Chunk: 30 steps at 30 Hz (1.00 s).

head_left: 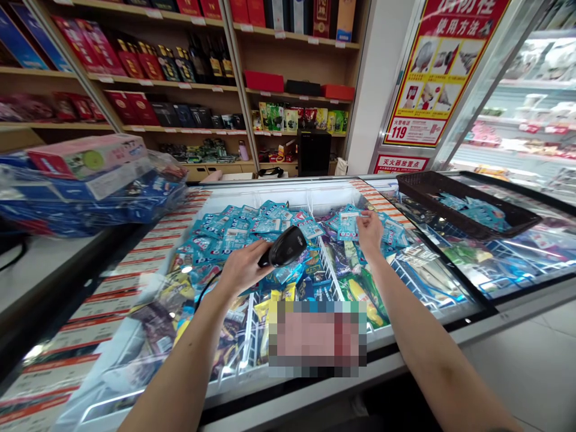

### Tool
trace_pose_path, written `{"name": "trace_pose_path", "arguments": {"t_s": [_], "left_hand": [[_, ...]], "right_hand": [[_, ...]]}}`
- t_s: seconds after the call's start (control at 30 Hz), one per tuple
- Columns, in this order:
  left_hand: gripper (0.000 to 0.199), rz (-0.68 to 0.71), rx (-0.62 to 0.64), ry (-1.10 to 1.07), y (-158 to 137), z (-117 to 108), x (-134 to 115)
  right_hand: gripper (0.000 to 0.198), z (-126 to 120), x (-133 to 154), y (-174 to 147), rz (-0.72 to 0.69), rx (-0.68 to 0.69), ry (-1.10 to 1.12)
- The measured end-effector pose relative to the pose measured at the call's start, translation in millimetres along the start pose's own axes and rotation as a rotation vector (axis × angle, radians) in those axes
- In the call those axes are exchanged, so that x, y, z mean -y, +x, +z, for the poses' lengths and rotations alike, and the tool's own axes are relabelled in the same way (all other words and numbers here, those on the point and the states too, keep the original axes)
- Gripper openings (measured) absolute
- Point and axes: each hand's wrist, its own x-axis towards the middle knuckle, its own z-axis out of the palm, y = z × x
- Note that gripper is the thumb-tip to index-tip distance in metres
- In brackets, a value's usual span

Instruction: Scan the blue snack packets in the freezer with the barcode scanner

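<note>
My left hand is closed around the handle of a black barcode scanner, whose head points to the right over the freezer. A cable runs back from it beside my forearm. My right hand pinches the edge of a light-blue packet among similar packets. More blue packets lie in a loose heap to the left, on top of other bagged goods. White wire dividers split the freezer's inside. Printing on the packets is too small to read.
A brown plastic basket with several blue packets stands on the freezer's right side. Boxes wrapped in plastic are stacked at the left. Stocked shelves rise behind the freezer. A pixelated patch covers the near middle.
</note>
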Motion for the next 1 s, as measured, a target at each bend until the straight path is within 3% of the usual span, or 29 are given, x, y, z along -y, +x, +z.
{"name": "trace_pose_path", "arguments": {"t_s": [0.13,0.3,0.47,0.6,0.8,0.9,1.0], "left_hand": [[0.033,0.010,-0.012,0.016,-1.0,0.9,0.4],[0.031,0.010,0.000,0.033,-1.2,0.3,0.8],[0.030,-0.009,0.005,0.020,-1.1,-1.0,2.5],[0.031,-0.015,0.012,0.018,-1.0,-1.6,3.3],[0.031,0.001,0.024,0.058,-0.8,-1.5,3.7],[0.032,-0.001,0.018,0.055,-1.5,-0.8,4.7],[0.032,0.002,0.007,0.044,-2.3,-0.2,6.1]], "right_hand": [[0.031,-11.4,-11.9,5.9,-0.026,-0.046,-0.197],[0.026,-12.2,-11.4,6.3,-0.179,-0.062,-0.429],[0.032,-8.9,1.5,1.3,-0.308,0.159,-0.583],[0.038,-2.2,21.5,-10.4,-0.372,0.264,-0.517],[0.044,12.2,42.0,-33.6,-0.686,0.572,-0.424],[0.038,17.1,42.3,-39.4,-0.711,0.653,-0.433],[0.035,19.2,43.5,-39.8,-0.694,0.648,-0.375]]}}
